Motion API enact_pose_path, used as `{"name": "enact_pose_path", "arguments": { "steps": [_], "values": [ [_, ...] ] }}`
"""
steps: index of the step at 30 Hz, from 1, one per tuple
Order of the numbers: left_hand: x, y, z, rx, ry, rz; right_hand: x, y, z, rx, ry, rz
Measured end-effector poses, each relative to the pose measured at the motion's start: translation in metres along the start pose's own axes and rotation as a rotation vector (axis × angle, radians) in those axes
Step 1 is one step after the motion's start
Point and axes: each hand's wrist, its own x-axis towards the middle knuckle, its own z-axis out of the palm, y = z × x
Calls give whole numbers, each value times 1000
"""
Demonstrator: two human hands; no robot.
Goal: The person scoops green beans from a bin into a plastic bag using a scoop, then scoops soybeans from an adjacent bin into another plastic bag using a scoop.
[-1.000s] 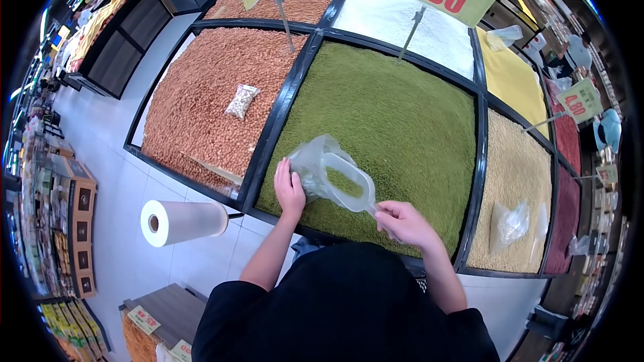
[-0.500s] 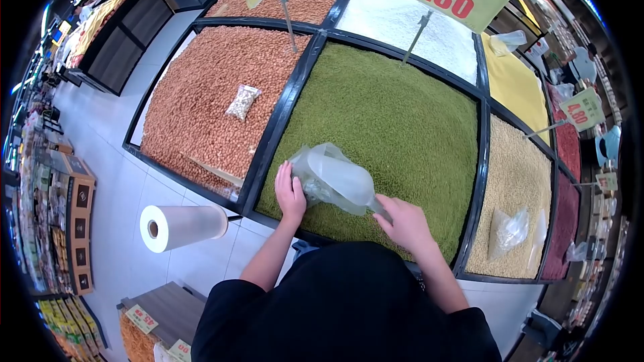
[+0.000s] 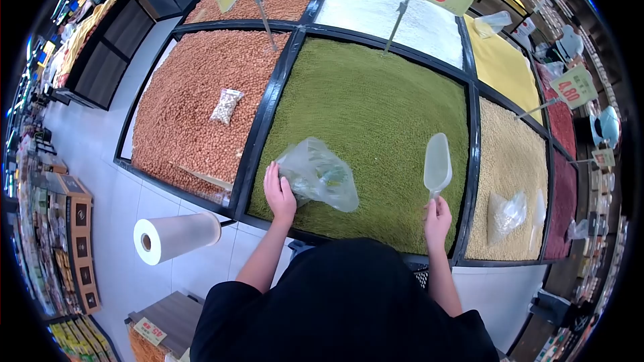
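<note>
Roll of plastic film (image 3: pixel 178 238) sits out at eight o'clock; now the left hand (image 3: pixel 280 198), grip curled onto a clear plastic bag (image 3: pixel 320 177) at its nine-o'clock edge, over green mung beans (image 3: pixel 365 100); and at three, the translucent scoop (image 3: pixel 438 164), pointing twelve, right hand (image 3: pixel 437 220) beneath, grip clamped on its handle (image 3: pixel 435 196)!

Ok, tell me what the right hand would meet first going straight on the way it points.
With the scoop leading, the right hand would probably meet the mound of green beans first; its height above them is unclear.
</note>
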Motion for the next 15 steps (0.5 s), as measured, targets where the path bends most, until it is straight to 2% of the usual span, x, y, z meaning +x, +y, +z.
{"name": "enact_pose_path", "arguments": {
  "steps": [1, 6, 13, 15],
  "values": [
    [0, 0, 0, 4, 4, -3, 4, 5, -2, 54, 59, 104],
    [0, 1, 0, -13, 5, 3, 16, 39, -2, 175, 126, 186],
    [-1, 0, 0, -9, 17, 15, 2, 20, 18, 142, 76, 245],
    [-1, 1, -1, -24, 20, 16, -6, 3, 25, 262, 52, 301]
  ]
}}
